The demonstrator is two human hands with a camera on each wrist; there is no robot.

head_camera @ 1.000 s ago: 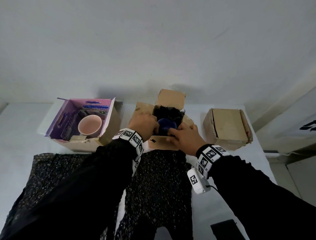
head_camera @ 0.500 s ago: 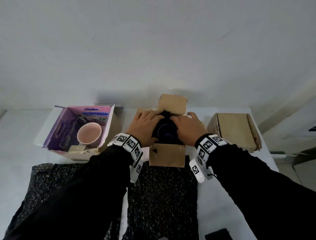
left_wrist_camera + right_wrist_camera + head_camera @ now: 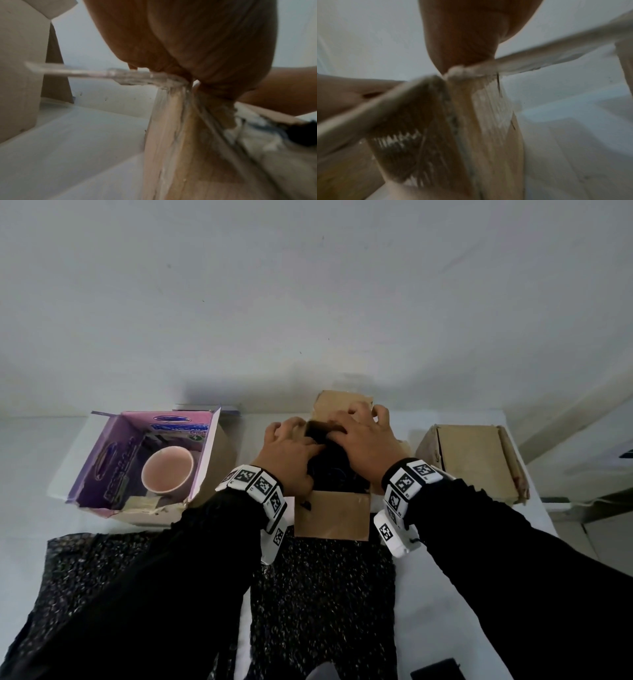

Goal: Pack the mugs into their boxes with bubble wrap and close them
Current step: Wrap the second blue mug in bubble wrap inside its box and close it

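An open brown box (image 3: 332, 515) stands mid-table with its front flap hanging down. Black bubble wrap (image 3: 337, 474) fills it, and the mug inside is hidden. My left hand (image 3: 291, 446) lies on the box's left side, fingers curled at a side flap that stands dark between my hands. My right hand (image 3: 363, 436) reaches over the wrap, fingers hooked on the back flap (image 3: 337, 405). In the wrist views each palm sits on a taped box corner (image 3: 168, 135) (image 3: 488, 121), with the fingers hidden. A pink mug (image 3: 168, 470) stands in the open purple box (image 3: 102, 460) at the left.
A closed brown box (image 3: 472, 460) sits to the right, near the table's right edge. Two sheets of black bubble wrap (image 3: 322, 594) (image 3: 85, 570) lie on the white table in front of the boxes. A dark flat object (image 3: 435, 672) lies at the near right.
The blue mug went down into the box and is now covered by wrap. Both hands pressed on it, then moved back to the rear and side flaps.
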